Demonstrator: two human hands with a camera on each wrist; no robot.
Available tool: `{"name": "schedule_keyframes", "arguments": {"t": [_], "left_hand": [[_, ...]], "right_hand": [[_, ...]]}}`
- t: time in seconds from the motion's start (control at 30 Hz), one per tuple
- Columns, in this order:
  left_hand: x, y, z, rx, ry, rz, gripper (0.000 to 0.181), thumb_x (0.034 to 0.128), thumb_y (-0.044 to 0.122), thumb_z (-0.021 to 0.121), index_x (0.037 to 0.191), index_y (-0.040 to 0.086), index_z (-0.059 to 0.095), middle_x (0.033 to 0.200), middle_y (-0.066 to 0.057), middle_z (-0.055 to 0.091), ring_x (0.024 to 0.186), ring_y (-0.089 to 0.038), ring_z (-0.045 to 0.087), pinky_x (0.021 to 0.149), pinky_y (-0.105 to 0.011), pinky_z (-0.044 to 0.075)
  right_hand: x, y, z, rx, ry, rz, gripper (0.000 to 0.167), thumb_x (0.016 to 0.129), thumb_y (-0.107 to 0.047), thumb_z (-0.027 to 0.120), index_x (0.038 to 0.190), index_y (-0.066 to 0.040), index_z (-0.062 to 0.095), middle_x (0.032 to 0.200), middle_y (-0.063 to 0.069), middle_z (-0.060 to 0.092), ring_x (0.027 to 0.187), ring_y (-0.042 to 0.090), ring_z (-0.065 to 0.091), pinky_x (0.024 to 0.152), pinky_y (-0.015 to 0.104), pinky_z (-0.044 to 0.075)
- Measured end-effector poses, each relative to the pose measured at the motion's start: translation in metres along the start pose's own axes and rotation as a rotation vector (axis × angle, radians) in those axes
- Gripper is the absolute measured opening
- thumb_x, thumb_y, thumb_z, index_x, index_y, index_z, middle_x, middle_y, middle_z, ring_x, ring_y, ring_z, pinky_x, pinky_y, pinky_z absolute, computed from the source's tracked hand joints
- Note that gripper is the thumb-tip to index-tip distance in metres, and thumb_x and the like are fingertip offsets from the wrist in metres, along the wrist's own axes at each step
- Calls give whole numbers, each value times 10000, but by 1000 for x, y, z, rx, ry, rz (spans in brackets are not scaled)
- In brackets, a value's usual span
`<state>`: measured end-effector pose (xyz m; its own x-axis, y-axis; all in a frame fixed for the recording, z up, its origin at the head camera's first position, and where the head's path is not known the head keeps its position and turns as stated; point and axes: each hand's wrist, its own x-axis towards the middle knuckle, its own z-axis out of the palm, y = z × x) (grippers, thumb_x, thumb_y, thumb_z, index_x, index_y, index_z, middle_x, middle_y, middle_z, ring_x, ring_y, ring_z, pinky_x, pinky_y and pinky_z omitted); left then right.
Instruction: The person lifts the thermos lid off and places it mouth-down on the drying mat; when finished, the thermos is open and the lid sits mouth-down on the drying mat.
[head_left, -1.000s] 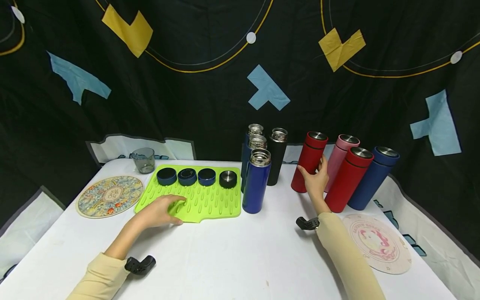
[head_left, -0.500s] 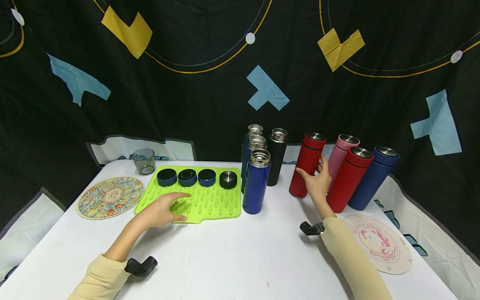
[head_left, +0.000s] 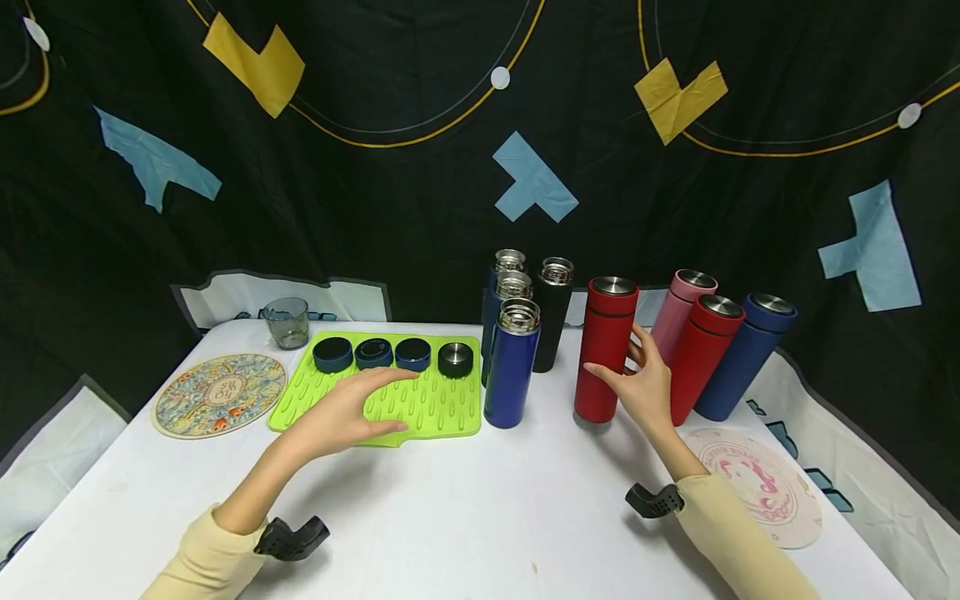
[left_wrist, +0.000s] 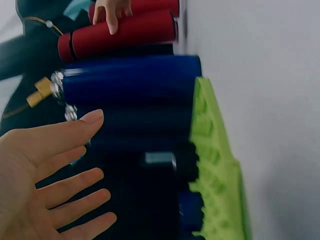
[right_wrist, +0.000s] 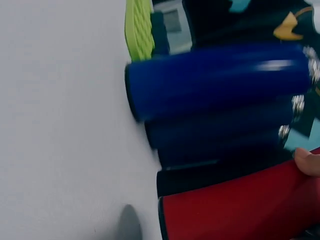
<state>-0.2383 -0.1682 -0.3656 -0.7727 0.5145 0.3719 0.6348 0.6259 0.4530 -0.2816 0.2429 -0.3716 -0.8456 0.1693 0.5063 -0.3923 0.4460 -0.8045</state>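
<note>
My right hand (head_left: 647,385) grips a red bottle (head_left: 608,350) with a silver-topped lid, thumb on its near left side; a shadow shows on the table beside its base. In the right wrist view this red bottle (right_wrist: 240,207) fills the bottom right, my thumb on it. My left hand (head_left: 351,414), thumb and fingers spread and holding nothing, is over the front of the green mat (head_left: 442,408). Right of the mat stands a blue lidless bottle (head_left: 512,367). The left wrist view shows my left hand (left_wrist: 55,175) with fingers apart.
Two more lidless blue bottles and a black one (head_left: 552,321) stand behind. Pink (head_left: 678,317), red (head_left: 703,354) and blue (head_left: 744,358) lidded bottles stand at right. Several lids line the mat's back. A glass (head_left: 287,323) and round mats (head_left: 221,395) lie around.
The red bottle in my right hand has come nearer and to the left, away from the pink one. My left hand has moved right and slightly up.
</note>
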Motion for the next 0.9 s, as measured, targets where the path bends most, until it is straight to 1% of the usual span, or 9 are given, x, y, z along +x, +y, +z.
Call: {"name": "schedule_keyframes", "arguments": {"t": [0.1, 0.17, 0.23, 0.37, 0.43, 0.53, 0.6, 0.7, 0.9], "left_hand": [[4, 14, -2, -24, 16, 18, 675, 766, 251, 832, 1364, 137, 541, 1377, -72, 537, 1288, -310, 465, 1016, -535, 412], [6, 23, -3, -36, 31, 35, 689, 764, 254, 834, 1375, 151, 532, 1393, -68, 522, 1299, -300, 456, 1010, -533, 419], [9, 31, -4, -51, 48, 59, 702, 763, 245, 836, 1386, 167, 522, 1405, -62, 510, 1303, -291, 452, 1002, -531, 429], [16, 45, -7, -64, 85, 138, 715, 770, 236, 832, 1402, 182, 503, 1414, -58, 498, 1298, -267, 457, 989, -514, 446], [19, 51, -8, -71, 102, 182, 719, 769, 223, 833, 1403, 156, 499, 1418, -64, 491, 1300, -258, 455, 996, -503, 444], [23, 58, -8, -83, 117, 223, 739, 766, 203, 835, 1411, 127, 484, 1438, -60, 467, 1312, -239, 441, 1008, -483, 438], [24, 62, -9, -88, 124, 231, 756, 768, 204, 833, 1425, 135, 466, 1458, -48, 443, 1318, -228, 433, 1008, -478, 440], [27, 68, -10, -93, 133, 228, 792, 773, 221, 830, 1455, 172, 429, 1492, -32, 397, 1332, -220, 415, 1009, -482, 437], [33, 79, -11, -137, 167, 226, 839, 747, 203, 850, 1465, 219, 417, 1526, 4, 345, 1362, -197, 376, 1023, -458, 427]], "right_hand": [[-9, -8, -5, -17, -38, -27, 832, 755, -94, 832, 1447, -32, 375, 1344, 219, 535, 1190, 370, 553, 893, 508, 506], [-11, -2, -6, -25, -60, -54, 849, 746, -130, 845, 1452, -57, 378, 1343, 195, 545, 1188, 361, 557, 886, 509, 512], [-16, -4, -7, -34, -80, -95, 853, 736, -158, 856, 1446, -69, 393, 1316, 178, 571, 1163, 350, 577, 868, 506, 521], [-27, -16, -8, -46, -121, -161, 852, 705, -134, 875, 1429, -86, 429, 1248, 152, 620, 1113, 312, 609, 843, 486, 538], [-32, -22, -7, -49, -146, -195, 852, 691, -101, 879, 1422, -89, 443, 1221, 140, 635, 1097, 294, 617, 840, 471, 541], [-37, -31, -5, -34, -187, -245, 852, 663, -61, 889, 1405, -104, 472, 1204, 115, 643, 1092, 268, 619, 844, 452, 543], [-40, -36, -3, -24, -217, -279, 844, 656, -58, 892, 1395, -122, 489, 1211, 95, 639, 1098, 258, 616, 840, 445, 547], [-41, -42, 1, -12, -269, -333, 838, 647, -56, 897, 1383, -139, 505, 1220, 77, 640, 1108, 254, 613, 830, 450, 552], [-42, -56, 13, -45, -412, -445, 854, 649, -84, 901, 1395, -149, 490, 1227, 64, 643, 1104, 234, 621, 854, 408, 548]]}}
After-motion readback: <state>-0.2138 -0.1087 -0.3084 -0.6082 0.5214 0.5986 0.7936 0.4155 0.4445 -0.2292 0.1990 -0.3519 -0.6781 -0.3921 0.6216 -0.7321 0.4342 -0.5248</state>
